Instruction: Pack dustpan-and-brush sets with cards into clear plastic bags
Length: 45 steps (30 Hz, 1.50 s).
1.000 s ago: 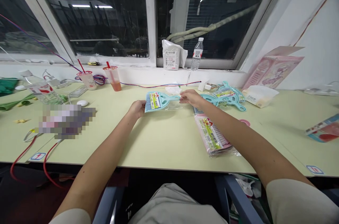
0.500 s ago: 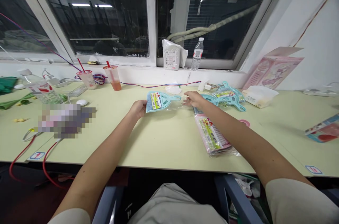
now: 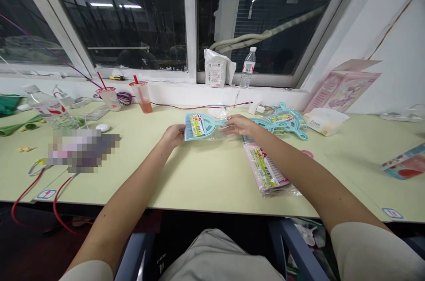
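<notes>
A light-blue mini dustpan and brush set (image 3: 210,125) with a yellow-green label lies sideways above the table, in a clear plastic bag. My left hand (image 3: 175,134) grips its wide, bristled end. At the other end, the fingers of my right hand (image 3: 236,125) close around the handle tip. Just right of that hand rest more blue dustpan and brush sets (image 3: 288,122), in clear wrapping and partly overlapping. Below my right forearm lies a pink packaged set (image 3: 264,166) with a similar label, partly covered by the arm.
Two drink cups with red straws, one a cup of orange-red liquid (image 3: 142,97), stand at the back left. A large plastic bottle (image 3: 49,108) is farther left. A tissue pack (image 3: 326,120) and a pink box (image 3: 345,88) are at right. A water bottle (image 3: 247,68) stands on the sill.
My right hand has moved slightly left, from beside the blue set's handle onto its tip, and its fingers have closed there. My left hand keeps its grip, nearly still.
</notes>
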{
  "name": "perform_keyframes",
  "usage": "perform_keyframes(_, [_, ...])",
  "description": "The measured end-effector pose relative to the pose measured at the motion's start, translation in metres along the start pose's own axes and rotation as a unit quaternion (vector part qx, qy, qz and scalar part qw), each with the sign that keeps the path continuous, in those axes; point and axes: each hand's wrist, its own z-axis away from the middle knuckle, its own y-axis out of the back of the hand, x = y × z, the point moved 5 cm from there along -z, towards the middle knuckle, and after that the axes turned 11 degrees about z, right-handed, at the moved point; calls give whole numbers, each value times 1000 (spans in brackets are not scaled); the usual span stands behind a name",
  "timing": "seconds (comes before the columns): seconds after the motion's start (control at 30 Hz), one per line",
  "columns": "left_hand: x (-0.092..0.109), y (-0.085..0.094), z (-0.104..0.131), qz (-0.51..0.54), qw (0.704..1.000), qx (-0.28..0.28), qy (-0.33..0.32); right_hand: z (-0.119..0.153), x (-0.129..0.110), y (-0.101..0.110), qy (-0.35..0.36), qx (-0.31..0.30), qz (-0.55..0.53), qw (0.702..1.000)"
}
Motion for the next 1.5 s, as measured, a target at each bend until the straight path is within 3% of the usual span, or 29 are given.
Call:
perform_keyframes(0.07, [0, 0, -1, -19, 1000, -12, -3, 1, -2, -1, 8, -3, -6, 1000])
perform_keyframes(0.23, [-7, 2, 1, -29, 999, 29, 12, 5, -4, -11, -6, -21, -37, 999])
perform_keyframes(0.5, [-11, -1, 8, -39, 998, 37, 43, 5, 2, -17, -26, -24, -76, 996])
perform_keyframes(0.57, [-12, -3, 10, -36, 996, 20, 75, 2, 4, -13, -22, -19, -85, 996])
perform_keyframes(0.7, [-14, -16, 18, -3, 990, -72, 120, 1, 4, -8, -13, -5, -95, 995])
perform_keyframes(1.0, [-12, -21, 20, -57, 995, -75, 33, 10, 3, -5, -30, -52, -61, 996])
perform_keyframes(1.5, [-9, -12, 10, -128, 986, -88, -66, 16, 0, -3, -37, -1, 11, 999])
